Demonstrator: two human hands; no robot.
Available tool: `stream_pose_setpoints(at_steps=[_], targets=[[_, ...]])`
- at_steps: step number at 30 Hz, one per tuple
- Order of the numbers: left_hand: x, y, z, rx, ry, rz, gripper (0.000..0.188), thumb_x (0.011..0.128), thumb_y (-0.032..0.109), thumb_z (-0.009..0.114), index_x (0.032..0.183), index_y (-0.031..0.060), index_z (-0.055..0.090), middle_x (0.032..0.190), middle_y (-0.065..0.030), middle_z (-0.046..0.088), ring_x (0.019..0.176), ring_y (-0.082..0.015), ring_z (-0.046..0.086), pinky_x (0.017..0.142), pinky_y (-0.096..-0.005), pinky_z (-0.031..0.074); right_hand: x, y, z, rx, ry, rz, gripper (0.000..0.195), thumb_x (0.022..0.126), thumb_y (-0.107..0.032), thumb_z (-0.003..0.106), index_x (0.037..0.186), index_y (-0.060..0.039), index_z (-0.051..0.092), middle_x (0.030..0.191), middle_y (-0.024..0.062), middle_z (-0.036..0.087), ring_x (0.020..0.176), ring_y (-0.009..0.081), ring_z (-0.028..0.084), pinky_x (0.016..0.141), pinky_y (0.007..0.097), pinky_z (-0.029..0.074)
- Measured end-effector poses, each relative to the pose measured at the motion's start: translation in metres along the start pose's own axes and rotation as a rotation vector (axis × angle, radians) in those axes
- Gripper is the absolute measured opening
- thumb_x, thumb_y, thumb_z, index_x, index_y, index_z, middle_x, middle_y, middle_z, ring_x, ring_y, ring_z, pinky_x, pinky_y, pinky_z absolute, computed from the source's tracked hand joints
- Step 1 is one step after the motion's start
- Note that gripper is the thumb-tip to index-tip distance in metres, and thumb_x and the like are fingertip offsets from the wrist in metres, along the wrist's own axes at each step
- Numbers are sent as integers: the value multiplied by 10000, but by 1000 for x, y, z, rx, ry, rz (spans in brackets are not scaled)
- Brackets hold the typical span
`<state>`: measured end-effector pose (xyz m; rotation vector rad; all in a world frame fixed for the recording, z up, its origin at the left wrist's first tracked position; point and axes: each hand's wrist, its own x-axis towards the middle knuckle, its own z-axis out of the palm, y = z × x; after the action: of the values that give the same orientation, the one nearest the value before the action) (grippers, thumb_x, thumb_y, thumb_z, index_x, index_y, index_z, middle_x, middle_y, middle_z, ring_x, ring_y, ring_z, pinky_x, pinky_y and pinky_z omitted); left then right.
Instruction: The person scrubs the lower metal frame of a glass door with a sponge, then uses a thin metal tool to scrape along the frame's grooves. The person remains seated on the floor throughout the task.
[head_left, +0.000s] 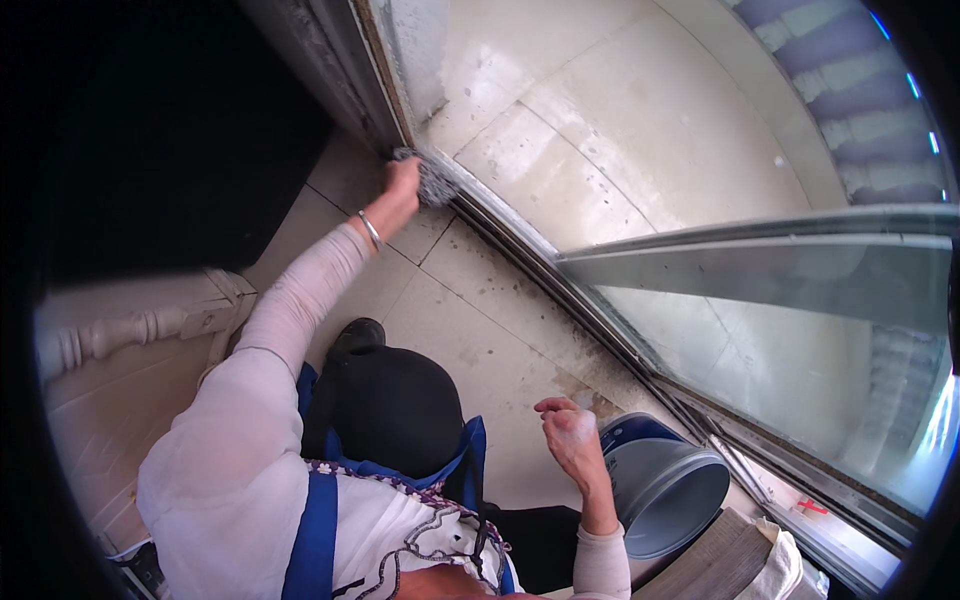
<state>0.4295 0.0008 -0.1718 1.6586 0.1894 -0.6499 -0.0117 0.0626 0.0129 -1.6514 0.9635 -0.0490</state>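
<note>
My left hand (403, 184) is closed around a wad of grey, fuzzy cloth (436, 180). The cloth presses on the corner where the metal sliding-door track (517, 232) meets the upright door frame (386, 82). A silver bangle (370, 231) circles that wrist. Lower right, my right hand (572, 435) hangs in the air with fingers loosely bent and nothing visible in it; its palm side is hidden. Nearest to it is a grey bucket (664, 495) that bears writing, with a dark blue rim or container (641, 426) just behind.
A glass door panel (750, 300) stands over the track's right part. Beyond lies a tiled floor (555, 135) with wet patches. Pale wooden furniture with a turned post (112, 337) is at left. A wood-grain board (701, 562) with a white cloth (776, 562) sits lower right.
</note>
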Motion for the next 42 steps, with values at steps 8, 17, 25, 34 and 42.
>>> stream_pose_setpoints(at_steps=[8,17,25,34,42], targets=[[-154,-46,59,525,-166,121,331,751,220,546,741,-110,579,781,-293,595,795,-378,615,696,-419,474,1,3,1,-193,-86,-36,163,781,-75,503,654,23,525,906,119,597,642,160,522,552,275,425],[-50,2,18,205,-90,27,226,709,140,566,716,-86,566,665,-122,600,624,-143,555,562,-355,454,5,-9,-6,-2,-12,120,130,749,-41,506,633,18,499,910,114,590,691,166,519,577,284,425],[-135,-17,52,468,-329,-95,264,728,144,573,865,-82,576,926,-224,613,880,-243,591,746,-359,469,6,-3,2,-104,-21,77,101,741,-17,523,646,16,541,873,135,601,642,214,543,571,280,439],[-43,-13,22,372,-102,88,274,690,159,577,745,-110,578,741,-217,627,703,-237,631,628,-365,476,-8,-8,-5,-107,2,195,75,727,-24,530,661,12,540,889,146,595,640,219,543,579,287,436],[-40,-11,20,326,-4,185,338,737,220,577,795,-112,596,784,-200,639,743,-199,612,660,-365,457,-87,-29,-46,-379,-54,-40,87,730,-21,532,659,28,538,864,142,609,702,268,581,633,324,475]])
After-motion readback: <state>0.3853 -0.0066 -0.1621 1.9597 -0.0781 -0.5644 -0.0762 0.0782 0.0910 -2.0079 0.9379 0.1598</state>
